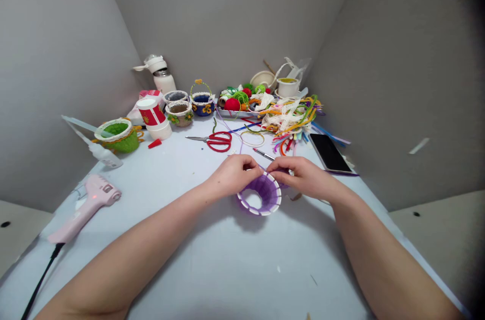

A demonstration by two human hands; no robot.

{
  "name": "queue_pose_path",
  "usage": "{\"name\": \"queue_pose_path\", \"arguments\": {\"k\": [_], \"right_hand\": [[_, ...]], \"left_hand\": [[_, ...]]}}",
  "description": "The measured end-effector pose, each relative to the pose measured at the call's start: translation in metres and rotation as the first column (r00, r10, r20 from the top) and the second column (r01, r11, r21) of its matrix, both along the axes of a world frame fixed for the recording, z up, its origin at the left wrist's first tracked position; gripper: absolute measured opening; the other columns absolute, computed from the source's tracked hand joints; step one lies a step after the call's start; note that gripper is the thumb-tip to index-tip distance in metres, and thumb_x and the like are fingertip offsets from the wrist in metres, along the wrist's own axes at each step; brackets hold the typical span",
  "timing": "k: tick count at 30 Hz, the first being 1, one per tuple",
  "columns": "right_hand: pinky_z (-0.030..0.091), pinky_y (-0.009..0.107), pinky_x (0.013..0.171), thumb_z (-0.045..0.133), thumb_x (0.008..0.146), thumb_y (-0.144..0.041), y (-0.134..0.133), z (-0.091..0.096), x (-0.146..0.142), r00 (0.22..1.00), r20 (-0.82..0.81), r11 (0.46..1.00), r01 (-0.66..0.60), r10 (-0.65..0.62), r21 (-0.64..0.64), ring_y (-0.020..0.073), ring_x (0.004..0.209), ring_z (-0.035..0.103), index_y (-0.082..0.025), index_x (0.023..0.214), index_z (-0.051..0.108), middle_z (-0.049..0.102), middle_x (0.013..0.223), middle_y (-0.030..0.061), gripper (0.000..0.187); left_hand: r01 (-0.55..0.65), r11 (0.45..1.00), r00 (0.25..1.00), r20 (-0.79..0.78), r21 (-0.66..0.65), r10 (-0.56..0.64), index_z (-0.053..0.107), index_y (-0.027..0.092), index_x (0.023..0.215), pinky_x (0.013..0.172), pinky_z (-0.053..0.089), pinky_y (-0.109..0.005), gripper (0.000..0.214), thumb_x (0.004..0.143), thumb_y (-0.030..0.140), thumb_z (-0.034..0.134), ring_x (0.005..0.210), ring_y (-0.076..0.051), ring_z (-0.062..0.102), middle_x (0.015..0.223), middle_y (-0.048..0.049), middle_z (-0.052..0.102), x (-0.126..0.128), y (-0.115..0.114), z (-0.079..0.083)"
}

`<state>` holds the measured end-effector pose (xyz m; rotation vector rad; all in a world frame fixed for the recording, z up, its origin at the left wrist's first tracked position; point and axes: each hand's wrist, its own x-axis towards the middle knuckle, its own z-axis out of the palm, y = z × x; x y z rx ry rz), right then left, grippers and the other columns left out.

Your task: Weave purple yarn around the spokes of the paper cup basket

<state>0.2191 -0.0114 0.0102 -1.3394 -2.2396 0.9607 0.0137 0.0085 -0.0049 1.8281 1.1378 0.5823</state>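
Note:
A small purple woven cup [261, 195] with a white rim lies tilted on the white table [212, 254], its open mouth facing me. My left hand [233, 174] has its fingers closed, pinching the cup's far rim from the left. From the right, my right hand [303, 176] pinches the same rim, fingers closed. A thin purple strand [240, 144] runs from the rim back toward the craft pile.
Red scissors [217, 141] lie behind the hands, a black phone [329, 153] to the right, a pink glue gun [89, 204] with cord at the left. Finished little baskets [179, 112], a green basket [119, 134], stacked paper cups [153, 117] and a pile of colourful pipe cleaners [291, 118] crowd the back.

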Motion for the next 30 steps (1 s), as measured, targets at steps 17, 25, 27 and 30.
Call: {"name": "queue_pose_path", "arguments": {"k": [17,25,27,30], "right_hand": [[0.038,0.024,0.061,0.047,0.092,-0.033,-0.008,0.009,-0.003,0.999,0.036,0.986,-0.027,0.022,0.164,0.0132,0.065,0.051,-0.018,0.079,0.061,0.059,0.072,0.0015,0.024],[0.037,0.024,0.060,0.052,0.091,-0.030,-0.008,0.004,-0.012,0.999,0.025,0.955,0.013,-0.021,0.297,0.0125,0.065,0.050,-0.017,0.078,0.061,0.059,0.071,0.0011,0.020],[0.037,0.024,0.061,0.055,0.090,-0.028,-0.010,0.004,-0.014,0.999,0.047,0.930,-0.015,-0.002,0.368,0.0130,0.067,0.051,-0.017,0.079,0.061,0.059,0.072,0.0017,0.016],[0.037,0.026,0.063,0.055,0.091,-0.026,-0.013,0.006,-0.015,0.991,0.120,0.878,-0.103,0.052,0.468,0.0149,0.071,0.051,-0.017,0.081,0.062,0.058,0.075,0.0036,0.015]], "left_hand": [[0.010,0.999,1.000,0.025,0.049,-0.011,0.068,0.018,0.083,0.071,0.045,-0.024,0.022,0.078,0.031,0.051,0.080,-0.015,0.061,0.086,-0.0012,0.070,0.002,-0.002,0.000],[0.033,0.998,0.999,-0.022,0.052,-0.032,0.068,0.016,0.077,0.066,0.044,-0.023,0.024,0.079,0.031,0.048,0.076,-0.015,0.061,0.083,-0.0023,0.070,0.003,-0.002,0.002],[0.040,0.998,0.999,-0.022,0.056,-0.038,0.068,0.016,0.078,0.066,0.044,-0.023,0.025,0.079,0.031,0.048,0.076,-0.015,0.061,0.082,-0.0021,0.070,0.003,-0.002,0.001],[0.050,0.997,0.999,-0.025,0.061,-0.048,0.068,0.016,0.077,0.064,0.043,-0.023,0.025,0.079,0.031,0.049,0.074,-0.014,0.060,0.080,-0.0019,0.070,0.003,-0.001,0.000]]}}
